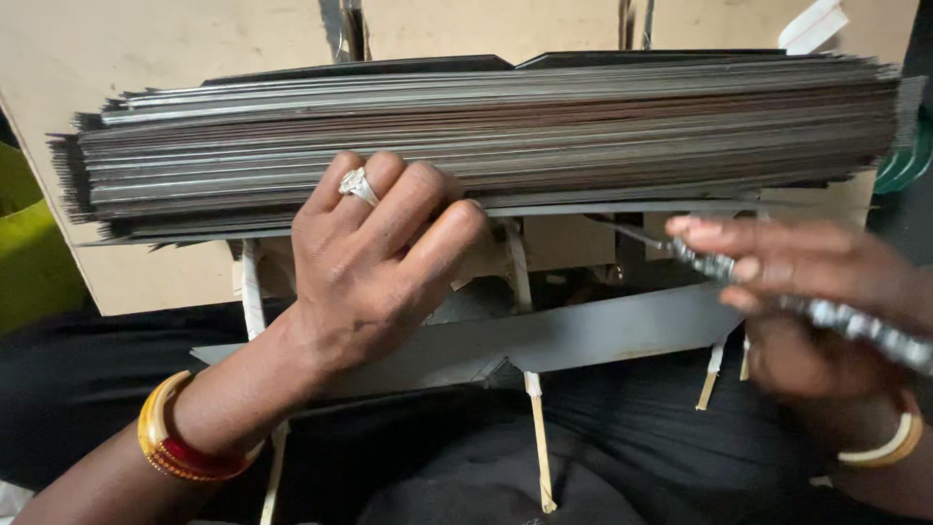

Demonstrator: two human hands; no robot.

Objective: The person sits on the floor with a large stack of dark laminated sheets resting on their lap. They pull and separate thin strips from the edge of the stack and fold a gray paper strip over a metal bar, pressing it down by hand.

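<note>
A thick stack of thin grey sheets (486, 126) lies edge-on across the view, resting on a brown board (146, 58). My left hand (374, 258), with a ring and gold and red bangles, rests its knuckles against the stack's lower front edge, fingers curled under it. My right hand (807, 282), wearing a pale bangle, grips a slim, silvery wrapped tool (826, 311) whose pointed tip reaches toward the underside of the stack. A single loose grey sheet (583, 335) lies below the stack, over my lap.
Thin pale wooden sticks (537, 437) run down across the dark cloth on my lap (466, 457). A yellow-green object (29, 253) sits at the left edge and a green item (909, 160) at the right end of the stack.
</note>
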